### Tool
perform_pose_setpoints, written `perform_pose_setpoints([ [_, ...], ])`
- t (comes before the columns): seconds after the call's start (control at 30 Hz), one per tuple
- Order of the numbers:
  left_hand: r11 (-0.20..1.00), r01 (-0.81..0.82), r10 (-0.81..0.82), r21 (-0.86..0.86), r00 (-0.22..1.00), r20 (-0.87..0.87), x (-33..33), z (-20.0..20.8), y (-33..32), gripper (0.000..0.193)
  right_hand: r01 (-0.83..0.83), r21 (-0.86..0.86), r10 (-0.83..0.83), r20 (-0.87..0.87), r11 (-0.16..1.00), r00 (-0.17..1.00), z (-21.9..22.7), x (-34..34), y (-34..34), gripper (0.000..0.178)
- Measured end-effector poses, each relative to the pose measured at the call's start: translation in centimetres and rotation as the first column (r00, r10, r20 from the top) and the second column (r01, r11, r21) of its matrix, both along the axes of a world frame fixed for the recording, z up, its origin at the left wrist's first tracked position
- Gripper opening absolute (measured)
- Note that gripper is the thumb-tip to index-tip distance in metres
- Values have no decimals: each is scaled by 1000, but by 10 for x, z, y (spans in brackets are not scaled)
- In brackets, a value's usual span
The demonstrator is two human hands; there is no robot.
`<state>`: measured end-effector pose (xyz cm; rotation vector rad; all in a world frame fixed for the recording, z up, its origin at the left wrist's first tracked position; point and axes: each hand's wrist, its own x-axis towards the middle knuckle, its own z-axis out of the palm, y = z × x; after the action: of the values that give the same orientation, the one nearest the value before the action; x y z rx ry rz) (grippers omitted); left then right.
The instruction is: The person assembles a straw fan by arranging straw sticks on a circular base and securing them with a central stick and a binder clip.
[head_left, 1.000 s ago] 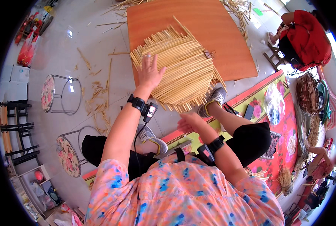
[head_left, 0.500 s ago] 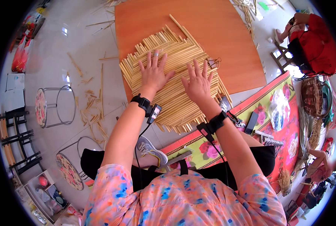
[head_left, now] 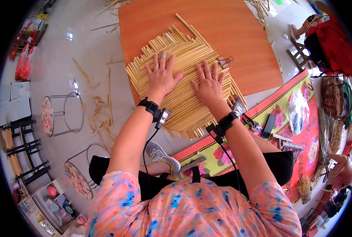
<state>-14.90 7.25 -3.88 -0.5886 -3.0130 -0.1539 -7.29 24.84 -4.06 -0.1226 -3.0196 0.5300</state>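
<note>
A woven mat of pale straw stalks (head_left: 180,104), roughly round with ragged stalk ends, lies over the near edge of an orange-brown board (head_left: 231,47). My left hand (head_left: 161,78) rests flat on its left half, fingers spread, a ring on one finger. On the right half, my right hand (head_left: 209,85) is also laid flat with its fingers apart. A dark wire binder clip (head_left: 225,62) grips the mat's right edge just past my right fingertips. Two longer stalks (head_left: 191,28) stick out at the far side. Neither hand holds anything.
Cut stalks (head_left: 99,112) litter the tiled floor at left, near two round stools (head_left: 48,115). A flowered mat (head_left: 302,146) at right carries a plastic bag (head_left: 297,112), a black phone-like slab (head_left: 268,125) and a brush-like tool (head_left: 288,144). Other people sit at far right.
Both hands stay flat on the straw mat in nearly the same spots. The view has shifted slightly, and my shoe now shows beside the mat's right edge.
</note>
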Motion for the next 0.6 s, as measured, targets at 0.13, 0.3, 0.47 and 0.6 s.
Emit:
perform_pose_setpoints([
  [0.13, 1000, 0, -1, 9, 1000, 30, -1, 4, 1, 76, 72, -33, -71, 41, 997, 997, 8, 8, -2, 63],
  [0.3, 1000, -8, 8, 2, 999, 38, -1, -3, 0, 75, 38, 21, -38, -14, 999, 999, 18, 41, -3, 63],
  [0.47, 999, -26, 28, -22, 991, 128, 0, 6, 1, 77, 6, 39, -11, 121, 999, 993, 20, 58, 1, 62],
  [0.6, 995, -2, 25, -102, 974, 226, -21, 49, 20, 80, -14, 52, 8, 114, 999, 994, 27, 56, 4, 63],
])
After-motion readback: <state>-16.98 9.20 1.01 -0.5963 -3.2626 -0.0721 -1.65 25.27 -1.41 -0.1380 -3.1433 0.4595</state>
